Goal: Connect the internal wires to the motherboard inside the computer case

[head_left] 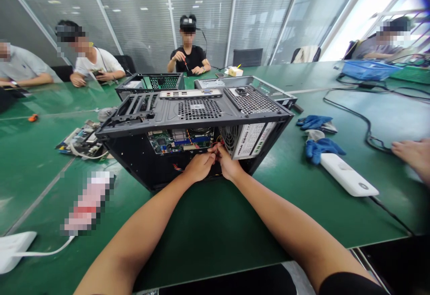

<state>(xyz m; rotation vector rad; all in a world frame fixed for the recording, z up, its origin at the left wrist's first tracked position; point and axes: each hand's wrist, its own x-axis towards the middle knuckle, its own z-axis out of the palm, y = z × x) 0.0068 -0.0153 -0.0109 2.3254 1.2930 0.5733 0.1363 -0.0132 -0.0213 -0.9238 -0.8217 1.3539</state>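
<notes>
A black computer case (198, 111) lies on its side on the green table (208, 223), open side toward me. Inside it I see a green motherboard (171, 139) and a power supply (247, 139) with a fan at the right. My left hand (199, 166) and my right hand (227, 163) meet at the lower opening of the case, just below the power supply. Both have their fingers curled together on a bunch of red and yellow cables (217, 145). The fingertips are partly hidden inside the case.
Blue gloves (317, 134) and a white power bank (348, 175) lie to the right, with black cables (366, 125) behind. Another person's hand (414, 157) rests at the right edge. A loose circuit board (80, 140) lies left. A second case (151, 82) stands behind. Several people sit around the table.
</notes>
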